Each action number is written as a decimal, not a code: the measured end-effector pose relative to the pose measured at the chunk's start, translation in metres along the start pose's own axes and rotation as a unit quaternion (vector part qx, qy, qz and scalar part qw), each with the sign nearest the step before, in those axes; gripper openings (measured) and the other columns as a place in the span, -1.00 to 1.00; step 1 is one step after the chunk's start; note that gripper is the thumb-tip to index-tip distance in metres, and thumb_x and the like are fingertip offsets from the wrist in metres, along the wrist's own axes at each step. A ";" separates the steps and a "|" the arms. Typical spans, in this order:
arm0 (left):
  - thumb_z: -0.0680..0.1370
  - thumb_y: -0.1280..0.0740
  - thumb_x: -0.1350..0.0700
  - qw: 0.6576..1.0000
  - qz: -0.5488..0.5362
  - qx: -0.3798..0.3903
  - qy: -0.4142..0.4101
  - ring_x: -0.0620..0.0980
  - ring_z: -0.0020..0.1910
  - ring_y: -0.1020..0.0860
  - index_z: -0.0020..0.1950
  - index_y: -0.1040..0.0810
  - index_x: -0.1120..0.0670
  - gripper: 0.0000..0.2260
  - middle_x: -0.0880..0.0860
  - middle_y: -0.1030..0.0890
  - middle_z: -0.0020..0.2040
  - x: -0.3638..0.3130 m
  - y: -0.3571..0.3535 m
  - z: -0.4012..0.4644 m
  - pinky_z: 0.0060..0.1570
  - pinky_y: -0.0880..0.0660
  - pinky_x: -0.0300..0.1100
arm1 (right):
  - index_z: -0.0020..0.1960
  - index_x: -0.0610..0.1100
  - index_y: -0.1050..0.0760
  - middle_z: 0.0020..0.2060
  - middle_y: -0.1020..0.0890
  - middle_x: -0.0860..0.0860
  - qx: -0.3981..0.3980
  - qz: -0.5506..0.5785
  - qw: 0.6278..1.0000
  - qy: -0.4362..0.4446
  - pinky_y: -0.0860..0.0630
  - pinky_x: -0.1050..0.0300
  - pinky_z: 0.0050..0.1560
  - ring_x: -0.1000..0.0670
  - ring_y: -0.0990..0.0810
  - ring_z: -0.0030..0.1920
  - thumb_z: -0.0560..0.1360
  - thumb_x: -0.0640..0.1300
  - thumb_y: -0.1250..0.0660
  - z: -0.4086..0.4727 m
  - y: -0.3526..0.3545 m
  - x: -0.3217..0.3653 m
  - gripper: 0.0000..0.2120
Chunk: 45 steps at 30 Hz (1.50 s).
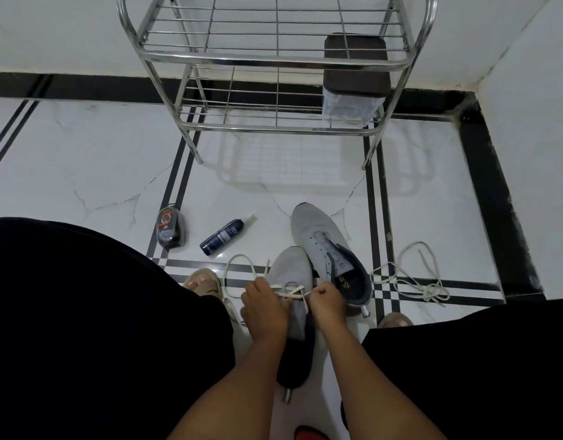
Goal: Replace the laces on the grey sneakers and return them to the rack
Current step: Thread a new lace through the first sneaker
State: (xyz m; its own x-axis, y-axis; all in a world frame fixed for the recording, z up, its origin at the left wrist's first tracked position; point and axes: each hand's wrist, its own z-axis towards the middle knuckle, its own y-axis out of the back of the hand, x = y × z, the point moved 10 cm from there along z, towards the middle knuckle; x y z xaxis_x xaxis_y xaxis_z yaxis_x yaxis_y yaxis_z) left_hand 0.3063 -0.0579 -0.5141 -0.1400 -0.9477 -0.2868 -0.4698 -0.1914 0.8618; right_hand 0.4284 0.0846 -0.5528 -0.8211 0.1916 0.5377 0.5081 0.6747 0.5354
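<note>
Two grey sneakers lie on the white floor between my knees. The near sneaker (289,268) has a white lace (239,265) crossed through its front eyelets, with a loop trailing off to the left. My left hand (264,303) and my right hand (326,301) each grip part of this lace over the shoe's tongue. Unlaced, the far sneaker (321,239) leans against the near one on its right. A second white lace (413,277) lies loose on the floor to the right. The steel shoe rack (274,58) stands ahead by the wall.
On the rack's right side stands a clear box with a dark lid (353,81). A shoe polish sponge (170,228) and a dark spray bottle (221,237) lie on the floor at left. My sandalled feet (204,281) flank the shoes. An orange object (308,433) shows at the bottom edge.
</note>
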 end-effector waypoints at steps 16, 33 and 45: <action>0.48 -0.23 -0.14 0.978 0.034 0.206 0.019 0.11 0.22 -0.52 0.29 -0.42 0.06 -0.54 0.11 -0.53 0.23 0.013 -0.030 -0.025 0.13 -0.43 -0.09 | -0.15 -0.13 -0.54 -0.07 -0.63 -0.10 -0.005 -0.219 0.962 0.164 -0.52 0.11 -0.12 -0.14 -0.60 -0.10 0.57 -0.09 -0.16 -0.013 0.046 0.090 -0.77; 0.59 -0.12 -0.08 0.993 0.021 0.114 0.017 0.14 0.17 -0.53 0.24 -0.39 0.09 -0.67 0.12 -0.55 0.19 0.017 -0.007 -0.009 0.04 -0.43 -0.09 | 0.22 -0.17 -0.47 0.23 -0.49 -0.15 -0.338 -0.008 0.941 0.005 -0.48 -0.01 -0.11 -0.26 -0.58 0.00 0.54 -0.22 -0.18 -0.043 0.149 0.045 -0.74; 0.59 -0.08 0.12 0.990 -0.043 0.131 0.011 0.14 0.09 -0.55 0.12 -0.46 -0.02 -0.79 0.13 -0.60 0.09 0.022 -0.016 0.018 0.00 -0.32 -0.16 | 0.06 -0.10 -0.60 0.05 -0.62 -0.12 0.027 -0.303 0.939 0.157 -0.50 0.06 -0.03 -0.17 -0.59 0.09 0.57 0.03 -0.22 -0.019 -0.014 0.044 -0.74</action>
State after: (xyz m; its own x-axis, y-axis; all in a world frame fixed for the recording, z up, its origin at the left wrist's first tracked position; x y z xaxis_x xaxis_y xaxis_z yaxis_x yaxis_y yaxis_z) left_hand 0.2947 -0.0711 -0.5423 -0.0724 -0.9364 -0.3433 -0.6895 -0.2018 0.6956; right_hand 0.3906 0.0700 -0.5237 -0.8333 -0.4545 0.3147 -0.0497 0.6286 0.7761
